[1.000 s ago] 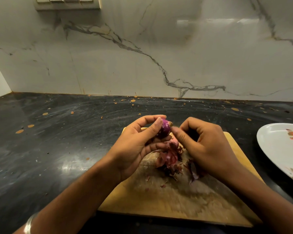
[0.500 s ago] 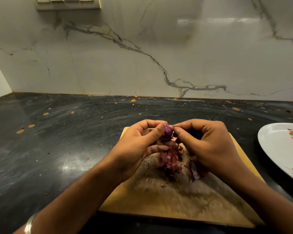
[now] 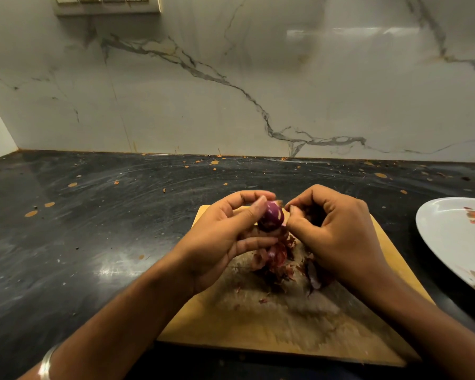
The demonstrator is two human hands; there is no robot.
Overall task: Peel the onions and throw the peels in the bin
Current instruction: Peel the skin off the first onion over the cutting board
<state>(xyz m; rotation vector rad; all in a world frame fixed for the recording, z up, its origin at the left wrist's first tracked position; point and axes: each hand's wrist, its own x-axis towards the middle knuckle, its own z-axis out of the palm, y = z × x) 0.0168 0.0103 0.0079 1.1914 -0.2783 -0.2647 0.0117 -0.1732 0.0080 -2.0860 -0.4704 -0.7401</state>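
Note:
A small purple onion (image 3: pixel 272 217) is held above the wooden cutting board (image 3: pixel 258 319). My left hand (image 3: pixel 225 237) grips it with thumb and fingers curled round it. My right hand (image 3: pixel 332 231) is just to the onion's right, thumb and forefinger pinched together at the onion's top edge; whether a bit of skin sits between them is too small to tell. A heap of reddish onion peels (image 3: pixel 277 259) lies on the board under both hands. No bin is in view.
The board lies on a dark stone counter (image 3: pixel 93 229) speckled with small orange flakes. A white plate (image 3: pixel 450 242) with a red mark sits at the right edge. A marble wall (image 3: pixel 231 78) closes off the back.
Both hands have risen slightly with the onion. The onion has turned in my left hand and shows more bare purple surface. My right fingers have shifted to its upper right edge.

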